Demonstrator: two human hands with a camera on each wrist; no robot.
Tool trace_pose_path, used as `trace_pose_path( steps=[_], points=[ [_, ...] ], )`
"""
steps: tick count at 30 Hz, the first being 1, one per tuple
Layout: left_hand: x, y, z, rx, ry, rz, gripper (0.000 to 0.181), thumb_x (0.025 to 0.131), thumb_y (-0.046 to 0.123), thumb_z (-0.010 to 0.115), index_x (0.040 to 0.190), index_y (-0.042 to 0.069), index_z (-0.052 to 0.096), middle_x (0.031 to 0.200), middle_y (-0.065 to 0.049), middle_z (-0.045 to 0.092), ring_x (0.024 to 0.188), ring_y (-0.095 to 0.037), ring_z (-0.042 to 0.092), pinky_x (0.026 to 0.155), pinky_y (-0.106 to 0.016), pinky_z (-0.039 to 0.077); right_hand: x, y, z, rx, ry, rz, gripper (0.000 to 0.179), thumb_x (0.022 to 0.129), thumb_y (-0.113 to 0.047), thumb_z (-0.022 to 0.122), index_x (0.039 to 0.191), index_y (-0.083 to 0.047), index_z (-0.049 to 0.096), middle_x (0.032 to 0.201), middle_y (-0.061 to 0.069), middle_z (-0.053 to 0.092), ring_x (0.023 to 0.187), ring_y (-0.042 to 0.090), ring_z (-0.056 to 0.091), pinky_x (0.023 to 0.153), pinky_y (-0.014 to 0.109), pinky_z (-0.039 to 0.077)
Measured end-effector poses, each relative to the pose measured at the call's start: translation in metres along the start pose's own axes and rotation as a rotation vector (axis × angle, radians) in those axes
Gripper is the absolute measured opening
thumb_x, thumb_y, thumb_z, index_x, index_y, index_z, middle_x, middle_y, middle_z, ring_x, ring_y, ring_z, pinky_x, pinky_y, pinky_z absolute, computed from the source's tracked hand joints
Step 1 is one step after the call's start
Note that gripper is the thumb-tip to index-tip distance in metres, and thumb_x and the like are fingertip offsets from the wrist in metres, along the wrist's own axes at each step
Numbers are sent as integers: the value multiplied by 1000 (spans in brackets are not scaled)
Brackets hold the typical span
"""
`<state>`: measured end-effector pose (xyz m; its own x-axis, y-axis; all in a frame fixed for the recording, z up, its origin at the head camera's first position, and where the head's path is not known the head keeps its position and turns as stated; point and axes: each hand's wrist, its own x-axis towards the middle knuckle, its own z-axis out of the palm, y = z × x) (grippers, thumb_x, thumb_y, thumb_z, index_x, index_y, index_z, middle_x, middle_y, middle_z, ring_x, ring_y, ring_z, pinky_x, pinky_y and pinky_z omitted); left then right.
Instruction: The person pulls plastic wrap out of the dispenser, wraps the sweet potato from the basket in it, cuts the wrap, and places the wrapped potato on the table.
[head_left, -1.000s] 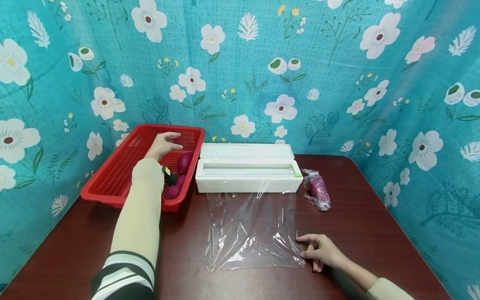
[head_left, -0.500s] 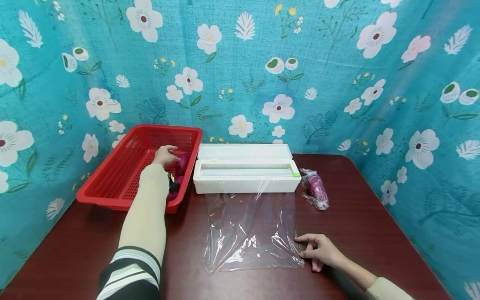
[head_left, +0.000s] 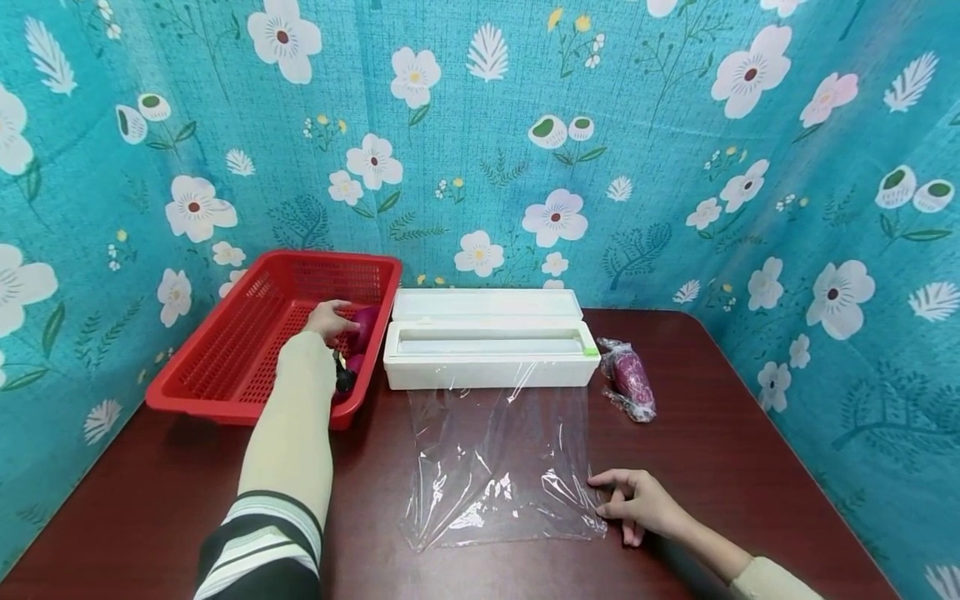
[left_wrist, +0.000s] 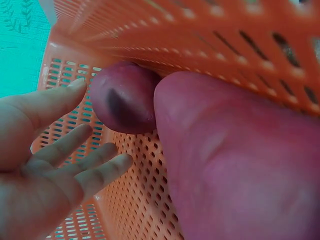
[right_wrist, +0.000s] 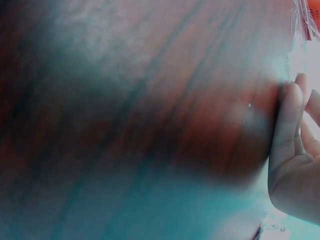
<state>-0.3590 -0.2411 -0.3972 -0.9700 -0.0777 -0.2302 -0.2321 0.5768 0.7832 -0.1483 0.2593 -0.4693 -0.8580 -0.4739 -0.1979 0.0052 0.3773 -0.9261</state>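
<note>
My left hand [head_left: 327, 321] is inside the red basket [head_left: 198, 406], thumb and fingers spread. In the left wrist view its fingertips are right beside a purple sweet potato [left_wrist: 122, 97] with a dark patch. Another sweet potato [left_wrist: 230, 160] lies closer to that camera, against the basket wall. On the table, a sheet of cling film [head_left: 495, 467] stretches out from a white dispenser box [head_left: 491, 373]. My right hand [head_left: 637, 504] pinches the film's near right corner between thumb and fingers, low over the table.
A film-wrapped purple sweet potato [head_left: 632, 379] lies right of the dispenser, whose lid [head_left: 487, 305] is raised at the back. A green slider [head_left: 590, 351] sits at its right end. A blue flowered curtain [head_left: 450, 150] surrounds the dark red table [head_left: 750, 433].
My left hand has lowered into the basket and come closer to the sweet potato at its right side. The right hand keeps its place on the film corner. The head view has shifted slightly.
</note>
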Motion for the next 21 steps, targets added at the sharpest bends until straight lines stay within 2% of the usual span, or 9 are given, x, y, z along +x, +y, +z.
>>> trace_pose_path(
  steps=[4, 10, 15, 21],
  points=[
    [-1, -2, 1, -35, -16, -23, 60, 85, 10, 59, 138, 3, 31, 131, -26, 38, 106, -35, 44, 71, -42, 49, 0, 0, 0, -1, 2, -5, 43, 78, -4, 65, 114, 12, 50, 55, 16, 52, 36, 10, 52, 32, 43, 42],
    [3, -5, 5, -45, -48, -36, 61, 85, 9, 59, 138, 4, 30, 130, -26, 37, 108, -37, 42, 77, -47, 46, 1, 0, -1, -6, 8, 2, 41, 77, -4, 65, 113, 11, 51, 54, 16, 52, 35, 10, 51, 32, 44, 41],
    [10, -9, 8, -3, -69, -21, 59, 87, 11, 57, 138, 4, 29, 129, -27, 37, 104, -36, 44, 73, -45, 48, 1, 0, 1, 9, 11, 5, 42, 77, -4, 65, 113, 11, 50, 54, 14, 52, 35, 10, 51, 31, 42, 42],
    [9, -5, 12, 33, -85, -8, 57, 89, 12, 53, 139, 2, 28, 129, -27, 37, 90, -30, 50, 64, -36, 49, 1, 1, 1, 47, 3, -19, 39, 78, -2, 64, 111, 13, 50, 52, 14, 51, 35, 8, 51, 29, 35, 42]
  ],
)
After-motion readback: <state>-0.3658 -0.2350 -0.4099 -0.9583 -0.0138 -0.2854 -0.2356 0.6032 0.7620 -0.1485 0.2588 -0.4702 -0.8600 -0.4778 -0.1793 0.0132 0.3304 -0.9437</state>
